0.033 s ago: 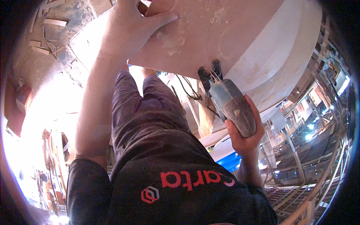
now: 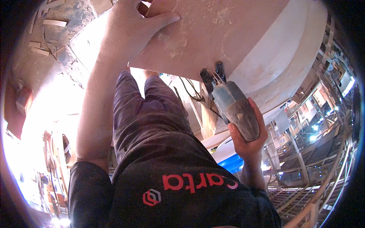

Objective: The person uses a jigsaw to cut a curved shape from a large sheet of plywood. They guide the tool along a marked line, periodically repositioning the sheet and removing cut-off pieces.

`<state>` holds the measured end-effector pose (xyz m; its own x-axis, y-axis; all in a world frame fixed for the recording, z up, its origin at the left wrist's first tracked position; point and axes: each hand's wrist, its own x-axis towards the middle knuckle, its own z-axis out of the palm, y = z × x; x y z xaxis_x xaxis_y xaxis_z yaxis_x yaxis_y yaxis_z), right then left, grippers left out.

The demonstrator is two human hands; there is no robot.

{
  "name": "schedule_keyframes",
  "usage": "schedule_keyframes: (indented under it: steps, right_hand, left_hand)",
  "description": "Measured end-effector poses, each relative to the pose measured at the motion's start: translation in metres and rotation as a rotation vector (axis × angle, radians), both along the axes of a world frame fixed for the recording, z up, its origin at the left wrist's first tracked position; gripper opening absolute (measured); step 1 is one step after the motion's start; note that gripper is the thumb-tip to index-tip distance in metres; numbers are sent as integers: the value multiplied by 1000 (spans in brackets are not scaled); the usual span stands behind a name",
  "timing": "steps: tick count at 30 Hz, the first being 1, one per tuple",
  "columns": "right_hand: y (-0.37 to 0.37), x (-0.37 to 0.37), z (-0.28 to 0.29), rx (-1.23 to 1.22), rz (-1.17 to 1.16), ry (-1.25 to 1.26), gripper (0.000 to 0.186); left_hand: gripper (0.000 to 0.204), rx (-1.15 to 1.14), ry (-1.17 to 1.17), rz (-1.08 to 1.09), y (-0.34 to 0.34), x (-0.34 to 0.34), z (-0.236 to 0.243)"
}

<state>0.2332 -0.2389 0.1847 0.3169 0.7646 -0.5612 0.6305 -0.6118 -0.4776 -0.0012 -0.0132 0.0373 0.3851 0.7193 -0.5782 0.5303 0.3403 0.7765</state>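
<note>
A reddish-brown plywood sheet with pale dusty smears spans the upper middle, a thin line running across it. My left hand lies over its left part, thumb stretched out on the surface; the other fingers are partly cut off by the top edge of the picture. My right hand is wrapped round the rear of a dusty grey-green jigsaw. The jigsaw's black forked base sits at the sheet's near edge, around the end of the line. Its blade cannot be made out.
Beneath the sheet on the right lies a paler curved board. Dark cables hang below the near edge. Wood offcuts are scattered at the far left. A blue object is beside my right forearm. Stacked timber strips fill the lower right.
The jigsaw and my right hand have shifted very slightly toward me. My left hand stays in place on the sheet.
</note>
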Motion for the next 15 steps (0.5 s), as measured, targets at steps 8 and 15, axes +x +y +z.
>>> schedule_keyframes:
  steps: [8, 15]
  right_hand:
    - [4, -4, 5, -54, 142, -102, 86]
    - [10, -3, 5, -35, 143, -54, 88]
  left_hand:
    - [45, 119, 99, 113, -12, 6, -41]
    - [57, 194, 159, 114, -8, 7, -33]
